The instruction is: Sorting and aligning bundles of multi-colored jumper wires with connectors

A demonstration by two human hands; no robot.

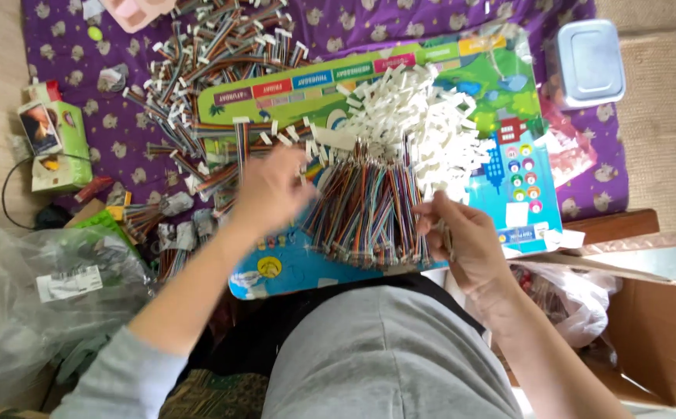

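Right hand [468, 242] fingers curl shut around thin wires at the edge of a row of multicoloured ribbon cables [369, 213]; blurred left hand [270, 188] touches the row, grip unclear, on a colourful board [516, 186]

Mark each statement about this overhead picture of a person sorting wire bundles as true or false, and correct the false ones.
1. The multicoloured wire bundles lie on a colourful board. True.
2. The pile of white connectors sits on the bare floor. False: it rests on the board.
3. A metal lidded tin stands at the upper right on the purple cloth. True.
4. The cardboard box is at the person's left. False: it is at their right, lower in the picture.
5. The left hand rests in the lap. False: it is over the wires.
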